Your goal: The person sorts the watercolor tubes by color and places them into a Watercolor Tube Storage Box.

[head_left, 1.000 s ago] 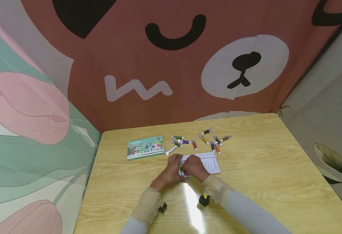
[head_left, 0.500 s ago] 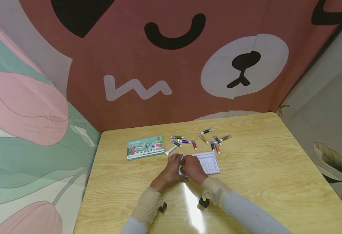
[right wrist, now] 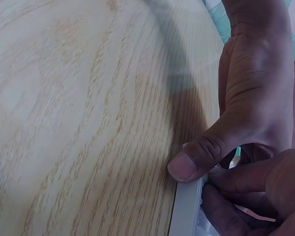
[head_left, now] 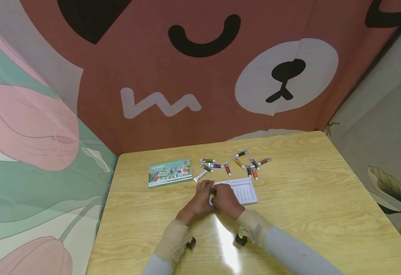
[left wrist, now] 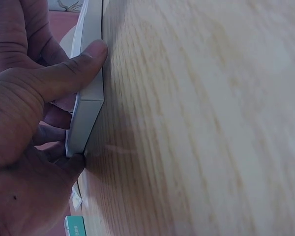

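A white plastic tray (head_left: 244, 192) with narrow slots lies on the table in the head view. My left hand (head_left: 201, 199) grips its left end, thumb (left wrist: 86, 56) against the near side wall and fingers around the far corner. Over that same end, my right hand (head_left: 226, 198) has its fingers curled and pinched together. At its fingertips shows a bit of a yellow paint tube (head_left: 212, 196), mostly hidden by the hands. In the right wrist view, the left thumb (right wrist: 184, 167) overlaps the white tray wall (right wrist: 184, 214) beside the right hand's bent fingers.
Several paint tubes lie scattered behind the tray, among them a red tube (head_left: 227, 169), a white tube (head_left: 200, 175) and an orange tube (head_left: 254, 173). A green printed box (head_left: 170, 173) lies to the left. A curtain (head_left: 173, 130) hangs behind the table (head_left: 306, 198).
My right hand has shifted slightly left over the tray's left end, uncovering more of the slots. My left hand keeps its grip, and the loose tubes and box lie as before.
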Action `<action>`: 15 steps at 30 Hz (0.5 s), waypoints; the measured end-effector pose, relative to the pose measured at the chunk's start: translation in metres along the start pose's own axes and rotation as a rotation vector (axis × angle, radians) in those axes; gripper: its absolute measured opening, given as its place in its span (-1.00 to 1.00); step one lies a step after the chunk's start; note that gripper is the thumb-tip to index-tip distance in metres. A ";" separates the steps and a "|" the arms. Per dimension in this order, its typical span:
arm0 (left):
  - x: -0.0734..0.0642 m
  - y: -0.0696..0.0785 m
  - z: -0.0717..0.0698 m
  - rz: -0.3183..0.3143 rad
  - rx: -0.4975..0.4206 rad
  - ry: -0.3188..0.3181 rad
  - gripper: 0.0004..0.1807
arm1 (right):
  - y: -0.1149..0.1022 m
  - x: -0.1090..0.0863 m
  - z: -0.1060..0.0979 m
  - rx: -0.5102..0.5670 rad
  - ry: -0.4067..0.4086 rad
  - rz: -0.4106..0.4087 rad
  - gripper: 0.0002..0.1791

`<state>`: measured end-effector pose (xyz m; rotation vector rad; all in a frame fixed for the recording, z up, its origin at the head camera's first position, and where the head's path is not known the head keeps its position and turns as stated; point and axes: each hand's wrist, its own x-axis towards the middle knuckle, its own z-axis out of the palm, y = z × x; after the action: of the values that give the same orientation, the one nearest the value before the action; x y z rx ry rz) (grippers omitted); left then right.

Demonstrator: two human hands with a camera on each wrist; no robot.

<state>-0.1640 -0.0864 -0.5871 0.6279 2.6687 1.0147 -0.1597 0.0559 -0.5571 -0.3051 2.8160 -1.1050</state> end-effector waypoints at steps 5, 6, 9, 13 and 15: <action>-0.001 0.001 -0.001 -0.004 0.003 -0.009 0.17 | 0.001 0.001 0.001 -0.005 0.000 -0.012 -0.80; -0.001 0.001 -0.001 -0.005 0.008 -0.010 0.17 | 0.001 0.001 0.002 -0.006 0.001 -0.014 -0.80; 0.000 0.001 -0.001 -0.005 0.023 -0.010 0.17 | 0.002 0.001 0.003 -0.010 0.004 -0.018 -0.82; 0.000 0.001 -0.001 0.000 0.036 -0.010 0.17 | 0.001 0.000 0.003 -0.021 0.011 -0.027 -0.85; 0.000 0.000 -0.001 0.004 0.035 -0.011 0.16 | 0.001 -0.001 0.003 -0.024 0.018 -0.033 -0.86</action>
<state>-0.1644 -0.0871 -0.5858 0.6435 2.6820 0.9653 -0.1587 0.0546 -0.5602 -0.3474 2.8521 -1.0860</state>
